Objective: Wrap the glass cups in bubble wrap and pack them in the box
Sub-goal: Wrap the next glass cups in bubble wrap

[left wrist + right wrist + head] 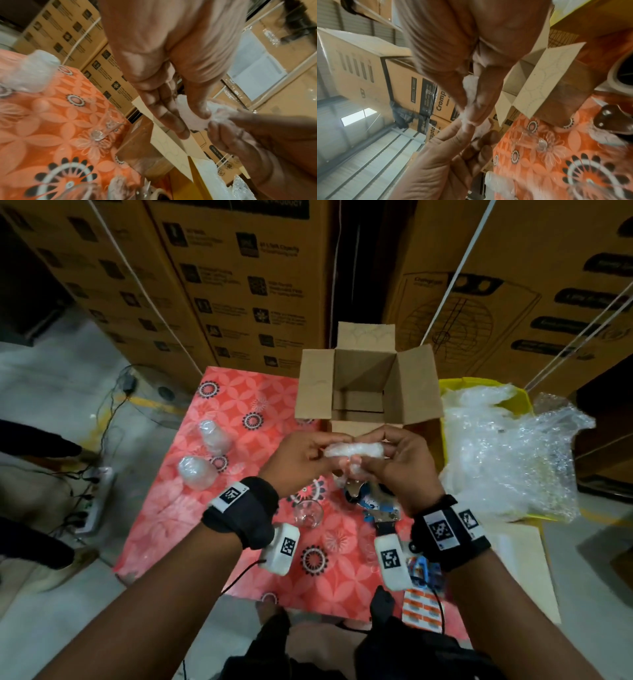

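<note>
Both hands hold one bubble-wrapped cup [352, 451] in the air just in front of the open cardboard box [364, 386]. My left hand [301, 455] grips its left end, and my right hand [394, 460] pinches the wrap at its right end and underside. The same white bundle [190, 116] shows between the fingers in the left wrist view, and as wrapped cup [471, 97] in the right wrist view. Two wrapped cups [214, 436] [197, 472] lie on the red floral table at the left. A bare glass cup [308, 513] stands below my hands.
A heap of bubble wrap [507, 450] fills a yellow bin at the right. A tape dispenser [370, 505] lies under my right wrist. Tall cartons [239, 285] stand behind the table. Cables and a power strip [92, 501] lie on the floor at left.
</note>
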